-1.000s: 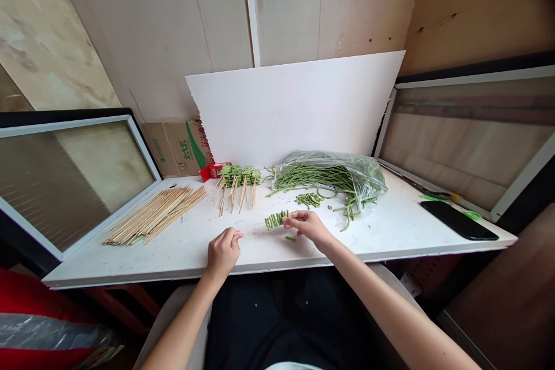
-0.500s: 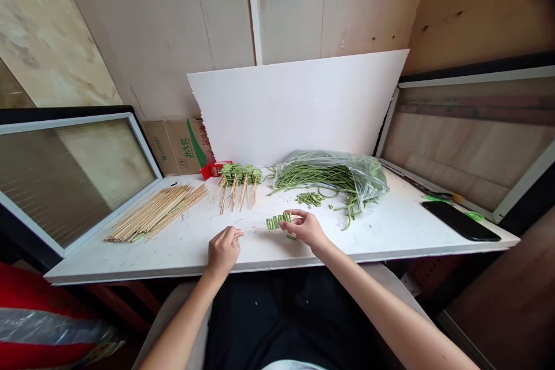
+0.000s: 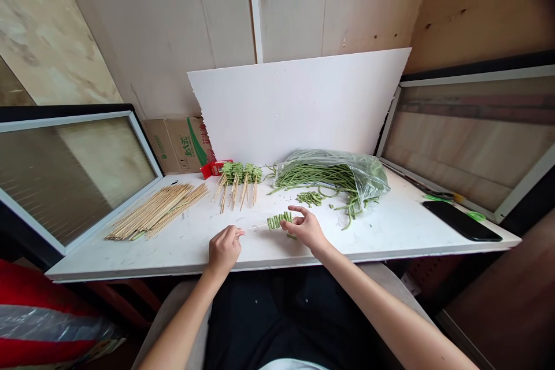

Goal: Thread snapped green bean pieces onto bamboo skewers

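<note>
My left hand [image 3: 224,248] is closed in a pinch on the near end of a thin bamboo skewer [image 3: 255,228] that runs right across the white table [image 3: 390,231]. Several short green bean pieces [image 3: 278,220] are threaded in a row on that skewer. My right hand [image 3: 306,227] rests against the right end of the row, fingertips pinched at the beans, index finger stretched out. One cut piece [image 3: 291,236] lies under that hand.
A heap of bare skewers [image 3: 158,213] lies at the left. Finished bean skewers [image 3: 237,178] sit at the back beside a red packet [image 3: 211,169]. A plastic bag of long beans [image 3: 332,176], loose cut pieces [image 3: 310,198], scissors [image 3: 451,199] and a black phone [image 3: 462,220] are at the right.
My right hand has shifted slightly toward the bean row and its index finger has lifted and stretched out. The left hand has stayed in place on the skewer.
</note>
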A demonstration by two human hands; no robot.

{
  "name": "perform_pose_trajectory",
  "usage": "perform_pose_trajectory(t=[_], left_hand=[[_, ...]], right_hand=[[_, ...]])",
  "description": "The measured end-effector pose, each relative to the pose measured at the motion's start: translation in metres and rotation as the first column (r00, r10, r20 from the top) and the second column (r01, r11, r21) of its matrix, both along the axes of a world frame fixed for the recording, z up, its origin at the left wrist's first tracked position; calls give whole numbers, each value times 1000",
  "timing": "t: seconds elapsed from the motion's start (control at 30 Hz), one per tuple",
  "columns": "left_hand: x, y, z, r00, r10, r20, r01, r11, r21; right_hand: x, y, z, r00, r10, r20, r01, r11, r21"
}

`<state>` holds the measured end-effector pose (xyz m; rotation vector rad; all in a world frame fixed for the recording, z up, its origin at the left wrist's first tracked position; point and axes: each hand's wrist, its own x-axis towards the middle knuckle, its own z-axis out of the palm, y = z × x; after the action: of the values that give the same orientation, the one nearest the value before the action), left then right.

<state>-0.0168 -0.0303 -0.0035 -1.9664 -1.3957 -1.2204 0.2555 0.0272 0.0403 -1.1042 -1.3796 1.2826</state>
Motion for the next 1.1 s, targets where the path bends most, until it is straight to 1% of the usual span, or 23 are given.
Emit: perform_pose_trajectory(t=[0.17,0.27,0.33,0.37,0.4,0.47,0.53,0.6,0.7,0.83,0.87,0.93,1.1], left_hand=[[0,0,0,1000,5,6,-5,1000,-5],[1,0,1,999,25,48,-24,999,-24],[1,0,2,995,39,94,-36,999,-40],[1,0,2,993,45,114,-39,998,-49],[1,0,2,991,49,127,-42,998,-55],[1,-1,3,989,55,136,-47,997,-65],[1,-1,3,989,59,133,-50,996,-69],[1,0,2,989,61,131,-52,996,-74],[1,0,1,989,70,132,-60,995,-78],[1,1,0,989,78,130,-67,994,-86],[1,1,0,989,78,129,-67,994,-88],[1,2,-1,988,77,131,-65,994,-91],[1,1,0,989,85,122,-73,993,-97]], right_hand=[[0,-2,4,999,14,30,-14,1000,-2],[10,4,8,991,110,80,-113,993,41],[21,12,10,968,183,174,-203,974,104],[27,16,11,950,191,249,-230,963,141],[32,21,11,927,162,338,-234,955,182],[38,28,8,869,30,493,-191,941,280],[39,32,2,801,-121,587,-148,909,390],[34,32,-5,739,-216,639,-151,870,469],[23,29,-14,671,-281,686,-180,836,519],[9,26,-17,614,-319,722,-195,825,531],[7,27,-18,612,-320,723,-194,826,530],[5,29,-19,632,-319,706,-177,827,533],[9,35,-22,742,-270,613,-131,839,528]])
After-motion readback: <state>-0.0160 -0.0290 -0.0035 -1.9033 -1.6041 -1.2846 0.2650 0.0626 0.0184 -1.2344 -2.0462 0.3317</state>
